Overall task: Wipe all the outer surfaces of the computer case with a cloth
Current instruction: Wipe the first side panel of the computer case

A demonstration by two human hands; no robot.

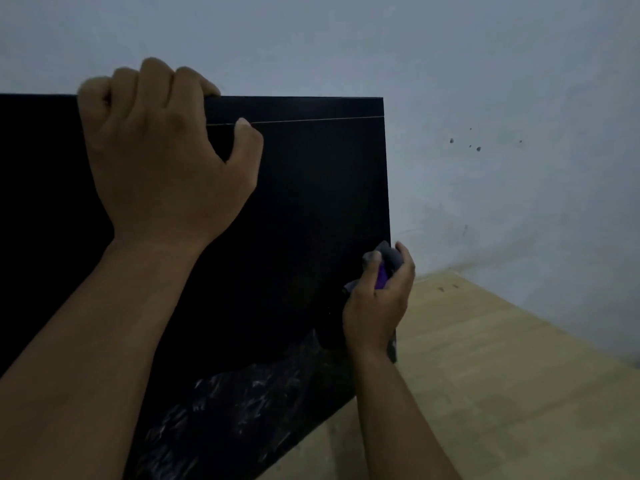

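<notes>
Your right hand (375, 306) is curled round a bunched grey and purple cloth (389, 259), held at the right edge of the black computer case (311, 202). In this dim light the cloth seems to touch the panel. The case stands on the pale tabletop (502, 375), which shows to the right of that hand. Farther up, your left hand (166, 161) grips the case's top edge, fingers hooked over, thumb on the near face.
</notes>
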